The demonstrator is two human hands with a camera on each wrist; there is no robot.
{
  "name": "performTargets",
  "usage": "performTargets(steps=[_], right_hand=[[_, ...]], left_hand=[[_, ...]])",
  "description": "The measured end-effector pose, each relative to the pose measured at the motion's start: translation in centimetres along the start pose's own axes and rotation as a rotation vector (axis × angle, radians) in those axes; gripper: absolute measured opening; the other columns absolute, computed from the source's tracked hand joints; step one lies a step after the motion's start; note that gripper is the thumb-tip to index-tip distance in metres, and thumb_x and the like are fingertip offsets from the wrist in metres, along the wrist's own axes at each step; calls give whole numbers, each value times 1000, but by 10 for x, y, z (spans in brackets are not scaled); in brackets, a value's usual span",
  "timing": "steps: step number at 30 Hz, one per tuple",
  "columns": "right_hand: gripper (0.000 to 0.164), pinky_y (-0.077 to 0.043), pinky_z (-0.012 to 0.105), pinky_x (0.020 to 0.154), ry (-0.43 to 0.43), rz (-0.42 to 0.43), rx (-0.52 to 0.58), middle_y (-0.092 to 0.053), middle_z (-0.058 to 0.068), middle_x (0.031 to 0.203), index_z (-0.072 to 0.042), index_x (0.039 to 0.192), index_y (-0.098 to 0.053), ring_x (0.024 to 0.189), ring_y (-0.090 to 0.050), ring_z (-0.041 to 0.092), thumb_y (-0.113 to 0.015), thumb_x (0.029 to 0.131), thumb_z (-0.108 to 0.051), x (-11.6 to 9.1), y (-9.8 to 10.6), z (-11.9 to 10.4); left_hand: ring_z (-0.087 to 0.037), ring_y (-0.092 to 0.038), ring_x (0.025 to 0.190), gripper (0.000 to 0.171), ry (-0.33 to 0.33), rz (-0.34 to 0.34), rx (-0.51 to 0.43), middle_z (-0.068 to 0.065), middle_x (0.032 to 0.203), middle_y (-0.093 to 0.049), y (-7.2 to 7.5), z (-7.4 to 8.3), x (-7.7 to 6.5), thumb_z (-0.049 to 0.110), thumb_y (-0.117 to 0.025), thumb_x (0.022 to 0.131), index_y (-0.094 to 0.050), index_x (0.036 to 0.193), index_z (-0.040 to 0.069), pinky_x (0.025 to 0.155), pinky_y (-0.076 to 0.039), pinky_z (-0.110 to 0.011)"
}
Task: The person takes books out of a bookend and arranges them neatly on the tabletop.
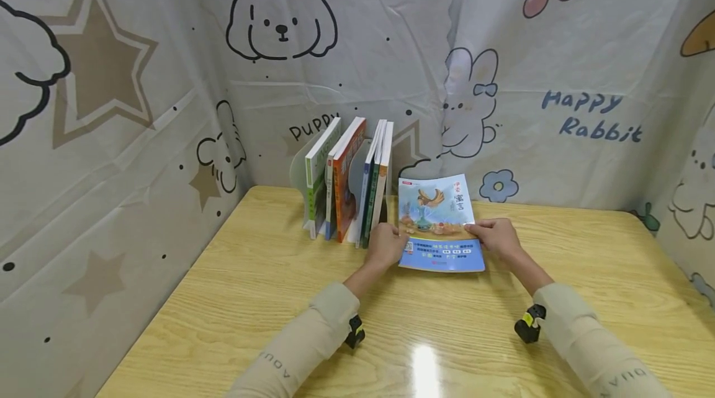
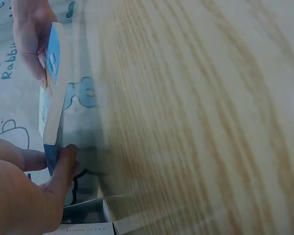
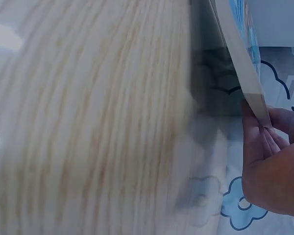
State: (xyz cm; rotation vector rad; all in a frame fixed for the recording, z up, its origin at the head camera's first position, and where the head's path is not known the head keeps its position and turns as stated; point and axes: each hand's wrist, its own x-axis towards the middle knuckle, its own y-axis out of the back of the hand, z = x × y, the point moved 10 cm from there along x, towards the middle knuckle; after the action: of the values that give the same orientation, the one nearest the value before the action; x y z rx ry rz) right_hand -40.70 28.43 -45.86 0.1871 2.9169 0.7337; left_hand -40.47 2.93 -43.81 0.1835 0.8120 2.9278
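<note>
A paperback book [image 1: 432,205] with a brown bird on its cover and a blue band along the lower part is held by both hands, to the right of a row of upright books and over the far half of the wooden table [image 1: 251,305]. Its left edge is pinched by the left hand [image 1: 386,245], with the thumb and fingers clamped on opposite sides of it; its right edge is gripped likewise by the right hand [image 1: 499,238], the thumb laid on the front cover. The cover is faced toward the person, with the blue band lowermost. In the left wrist view, a gap is seen between the book and the tabletop, although its extent cannot be fairly judged at that angle. Within the row, a green-spined book [image 1: 313,199], an orange book [image 1: 349,180] and several thinner volumes [image 1: 380,168] are noted, with a pale bookend [image 1: 298,171] placed at the left end. Beige sleeves [image 1: 313,330] are worn on both arms. The table is backed by a printed cloth [image 1: 385,84], on which a dog, a rabbit and cherries are shown.
</note>
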Motion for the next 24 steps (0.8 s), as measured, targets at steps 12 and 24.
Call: performTargets(steps=[12, 24], right_hand=[[38, -50, 20, 56, -54, -5, -27, -66, 26, 117, 9, 124, -65, 69, -61, 6, -65, 98, -20, 3, -13, 11], [34, -42, 25, 60, -18, 52, -211, -70, 17, 99, 7, 110, -73, 79, -56, 21, -67, 96, -24, 3, -15, 5]], left_hand=[[-7, -17, 37, 57, -75, 9, 152, 7, 43, -18, 0, 2, -1, 4, -61, 96, -30, 49, 17, 37, -16, -23], [-8, -27, 38, 54, -121, -40, 372, 5, 44, -27, -11, -1, 4, 6, -57, 99, -37, 50, 15, 38, -26, -22]])
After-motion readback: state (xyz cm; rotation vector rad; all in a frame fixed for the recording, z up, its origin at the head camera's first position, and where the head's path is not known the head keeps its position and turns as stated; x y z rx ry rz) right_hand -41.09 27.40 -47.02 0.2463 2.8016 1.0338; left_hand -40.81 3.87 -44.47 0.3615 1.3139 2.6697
